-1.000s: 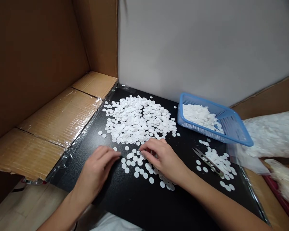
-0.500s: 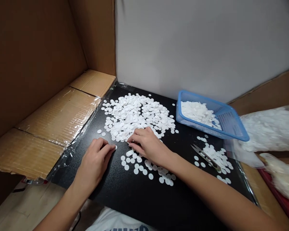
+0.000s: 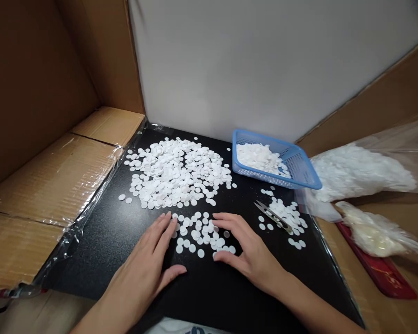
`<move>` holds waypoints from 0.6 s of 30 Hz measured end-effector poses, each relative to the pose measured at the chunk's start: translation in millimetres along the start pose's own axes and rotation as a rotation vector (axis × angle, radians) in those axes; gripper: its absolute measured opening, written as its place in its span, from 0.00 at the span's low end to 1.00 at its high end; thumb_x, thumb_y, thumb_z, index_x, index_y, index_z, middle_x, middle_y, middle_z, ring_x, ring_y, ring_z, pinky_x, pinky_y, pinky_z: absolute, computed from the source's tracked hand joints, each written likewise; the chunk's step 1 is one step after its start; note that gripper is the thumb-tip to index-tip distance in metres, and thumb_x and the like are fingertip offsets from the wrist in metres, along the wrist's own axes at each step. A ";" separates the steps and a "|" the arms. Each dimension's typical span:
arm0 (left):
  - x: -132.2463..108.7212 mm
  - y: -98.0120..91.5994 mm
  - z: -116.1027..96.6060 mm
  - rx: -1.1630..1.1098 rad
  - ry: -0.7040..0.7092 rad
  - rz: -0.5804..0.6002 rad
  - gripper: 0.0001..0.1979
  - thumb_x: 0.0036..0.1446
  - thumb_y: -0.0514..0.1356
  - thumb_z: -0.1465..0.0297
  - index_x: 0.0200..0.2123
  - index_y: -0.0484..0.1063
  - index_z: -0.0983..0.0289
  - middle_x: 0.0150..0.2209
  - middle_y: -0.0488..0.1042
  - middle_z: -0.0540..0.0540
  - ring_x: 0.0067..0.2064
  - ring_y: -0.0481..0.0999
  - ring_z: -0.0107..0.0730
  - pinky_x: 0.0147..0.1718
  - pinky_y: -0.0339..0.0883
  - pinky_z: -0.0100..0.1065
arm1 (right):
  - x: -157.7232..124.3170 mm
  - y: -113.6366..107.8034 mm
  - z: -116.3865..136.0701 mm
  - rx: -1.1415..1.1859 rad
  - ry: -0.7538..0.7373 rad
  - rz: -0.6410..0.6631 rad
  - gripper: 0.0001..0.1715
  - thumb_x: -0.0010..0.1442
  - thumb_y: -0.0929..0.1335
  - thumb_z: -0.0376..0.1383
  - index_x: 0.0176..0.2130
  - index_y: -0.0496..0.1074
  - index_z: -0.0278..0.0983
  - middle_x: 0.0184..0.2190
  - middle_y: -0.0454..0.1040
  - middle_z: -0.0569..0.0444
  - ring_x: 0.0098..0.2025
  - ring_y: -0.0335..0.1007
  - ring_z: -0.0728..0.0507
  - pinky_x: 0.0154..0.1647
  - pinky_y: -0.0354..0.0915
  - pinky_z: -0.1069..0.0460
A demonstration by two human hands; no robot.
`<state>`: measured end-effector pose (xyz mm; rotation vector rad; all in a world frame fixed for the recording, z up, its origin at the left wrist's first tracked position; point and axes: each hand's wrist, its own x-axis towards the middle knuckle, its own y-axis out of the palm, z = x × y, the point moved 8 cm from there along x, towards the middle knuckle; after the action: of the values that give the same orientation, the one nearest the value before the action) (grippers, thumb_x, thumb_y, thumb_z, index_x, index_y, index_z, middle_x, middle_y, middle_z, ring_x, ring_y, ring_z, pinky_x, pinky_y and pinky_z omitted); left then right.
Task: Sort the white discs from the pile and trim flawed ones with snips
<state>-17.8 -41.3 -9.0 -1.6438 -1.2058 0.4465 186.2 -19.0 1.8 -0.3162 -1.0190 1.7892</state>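
Between my two hands lies a small group of round white discs (image 3: pixel 205 234) on the black tabletop (image 3: pixel 202 292). My left hand (image 3: pixel 153 253) rests at its left edge, fingers stretched out and thumb apart, the fingertips touching the outermost discs. On the other side my right hand (image 3: pixel 249 248) is open and curved, its fingertips and thumb at the right-hand discs. Just beyond spreads a much larger heap of the same discs (image 3: pixel 176 174). Neither hand grips anything that I can see.
A blue plastic basket (image 3: pixel 278 178) holding white pieces stands at the back right. Thread snips (image 3: pixel 273 216) lie on another disc pile (image 3: pixel 289 215). Further right are a plastic bag of white pieces (image 3: pixel 362 171), a second bag (image 3: pixel 369 232) and a red tray (image 3: pixel 386 278). Cardboard (image 3: pixel 55 171) borders the left.
Both hands have opened from a pinching pose and come nearer to me, on either side of the small disc group. Those discs now sit closer together. The view has swung right.
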 end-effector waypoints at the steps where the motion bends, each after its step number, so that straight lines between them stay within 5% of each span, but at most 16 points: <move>1: 1.2 2.1 -1.8 0.004 0.018 -0.004 0.38 0.66 0.54 0.50 0.72 0.46 0.56 0.69 0.60 0.64 0.67 0.64 0.54 0.60 0.67 0.55 | -6.3 1.9 -2.3 -0.032 0.012 0.018 0.38 0.61 0.73 0.47 0.65 0.60 0.43 0.61 0.67 0.42 0.62 0.66 0.33 0.58 0.70 0.38; 3: 4.4 6.3 -4.2 0.024 0.048 -0.018 0.40 0.65 0.53 0.48 0.72 0.45 0.57 0.69 0.59 0.65 0.68 0.62 0.56 0.60 0.66 0.57 | -16.1 7.0 -5.3 -0.105 0.018 0.057 0.59 0.56 0.75 0.51 0.72 0.43 0.43 0.67 0.60 0.39 0.67 0.59 0.30 0.63 0.66 0.34; 6: 10.6 14.7 -7.1 0.045 0.083 -0.008 0.38 0.66 0.52 0.50 0.72 0.44 0.58 0.69 0.58 0.66 0.69 0.60 0.55 0.61 0.64 0.57 | -22.4 17.8 -7.5 -0.192 0.022 0.109 0.73 0.53 0.76 0.53 0.73 0.26 0.43 0.70 0.53 0.36 0.71 0.50 0.29 0.65 0.62 0.32; 13: 38.6 24.0 -30.2 -0.127 0.102 0.079 0.32 0.69 0.52 0.68 0.72 0.43 0.56 0.69 0.59 0.64 0.69 0.59 0.50 0.62 0.64 0.54 | -1.7 44.9 9.4 -0.219 -0.083 0.112 0.75 0.56 0.72 0.57 0.71 0.17 0.36 0.71 0.49 0.30 0.72 0.46 0.26 0.66 0.60 0.31; 18: 55.1 5.3 -30.1 -0.465 -0.077 0.087 0.23 0.69 0.50 0.72 0.65 0.58 0.57 0.61 0.70 0.61 0.60 0.73 0.42 0.56 0.72 0.46 | 10.6 38.2 15.5 -0.008 -0.058 0.063 0.69 0.58 0.74 0.49 0.73 0.24 0.39 0.68 0.54 0.33 0.70 0.53 0.30 0.66 0.62 0.34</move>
<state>31.4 -8.7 13.0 -2.0958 -1.3699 0.2969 147.4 -22.7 -15.3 -0.3062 -1.0669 1.8612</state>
